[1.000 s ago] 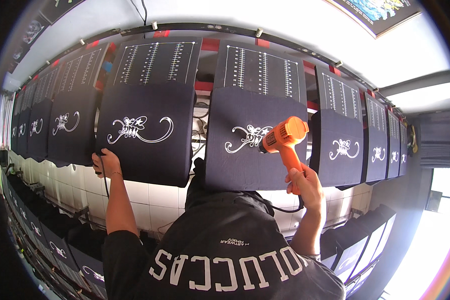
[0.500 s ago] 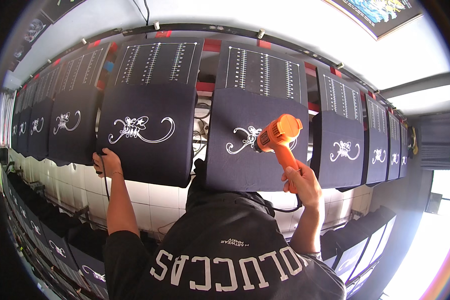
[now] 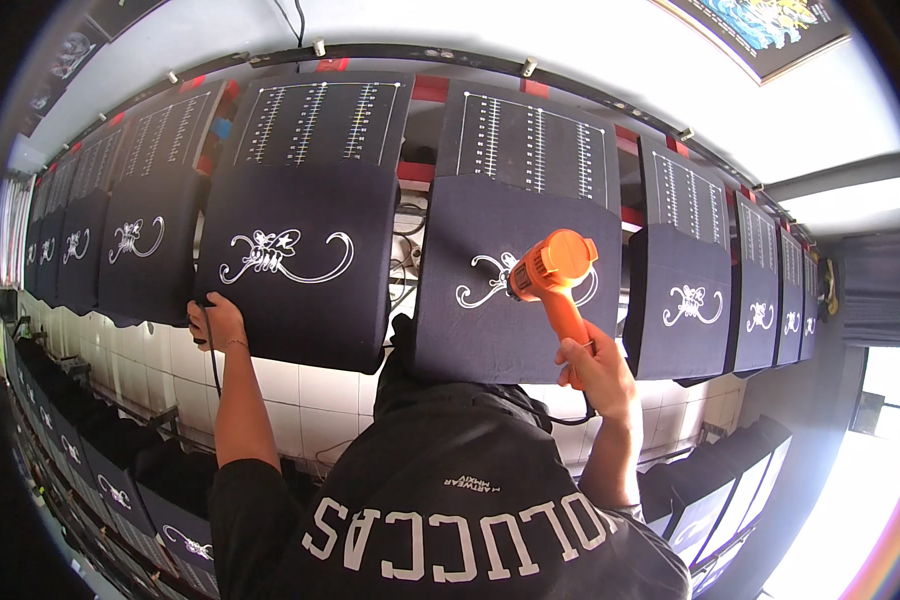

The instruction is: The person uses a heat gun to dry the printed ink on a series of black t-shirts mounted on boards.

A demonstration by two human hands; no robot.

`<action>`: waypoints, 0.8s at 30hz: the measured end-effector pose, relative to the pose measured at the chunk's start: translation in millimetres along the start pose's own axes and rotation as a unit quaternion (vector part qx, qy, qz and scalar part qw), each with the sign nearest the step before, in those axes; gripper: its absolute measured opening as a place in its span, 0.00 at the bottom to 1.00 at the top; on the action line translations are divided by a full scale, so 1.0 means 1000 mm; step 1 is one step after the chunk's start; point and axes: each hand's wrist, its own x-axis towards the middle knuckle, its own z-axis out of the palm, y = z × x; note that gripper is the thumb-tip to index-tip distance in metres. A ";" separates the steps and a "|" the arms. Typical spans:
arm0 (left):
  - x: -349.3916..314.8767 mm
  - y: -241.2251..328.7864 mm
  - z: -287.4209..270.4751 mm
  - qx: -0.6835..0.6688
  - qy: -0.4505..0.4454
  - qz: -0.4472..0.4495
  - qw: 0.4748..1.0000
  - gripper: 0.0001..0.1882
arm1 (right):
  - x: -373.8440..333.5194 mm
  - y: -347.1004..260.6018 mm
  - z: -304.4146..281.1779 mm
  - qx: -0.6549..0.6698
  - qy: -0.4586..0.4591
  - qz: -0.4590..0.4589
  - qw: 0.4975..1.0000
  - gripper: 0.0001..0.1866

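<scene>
An orange heat gun (image 3: 560, 262) is in my right hand (image 3: 600, 375), its handle gripped by closed fingers. The nozzle hovers over the white line print on a dark navy fabric panel (image 3: 515, 345), hiding part of that print. A black cord trails below the handle. At the near left corner of the neighbouring printed panel (image 3: 295, 215), my left hand (image 3: 218, 322) is closed round a black cable (image 3: 214, 365). That cable hangs down beside my wrist.
More boards (image 3: 685, 300) with the same white print stand in a row to both sides, ruled marks on their upper parts. A dark rail (image 3: 430, 54) runs behind them. Another row of printed panels (image 3: 115, 490) lies at the lower left. Pale tiled floor (image 3: 290, 395) shows between.
The heat gun has shifted slightly left and down over the print. My left hand stays at the panel's corner with the cable. The whole view has moved a little.
</scene>
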 end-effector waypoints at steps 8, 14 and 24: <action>-0.001 0.001 -0.003 -0.002 -0.010 -0.002 1.000 0.30 | 0.013 -0.003 0.006 0.001 0.029 -0.023 0.999 0.16; -0.001 0.000 -0.003 -0.010 -0.012 0.002 1.000 0.30 | 0.019 -0.004 0.005 0.008 -0.007 -0.023 1.000 0.17; -0.001 -0.001 -0.005 -0.005 -0.025 0.010 1.000 0.31 | 0.033 -0.011 0.014 0.055 -0.018 -0.017 0.998 0.18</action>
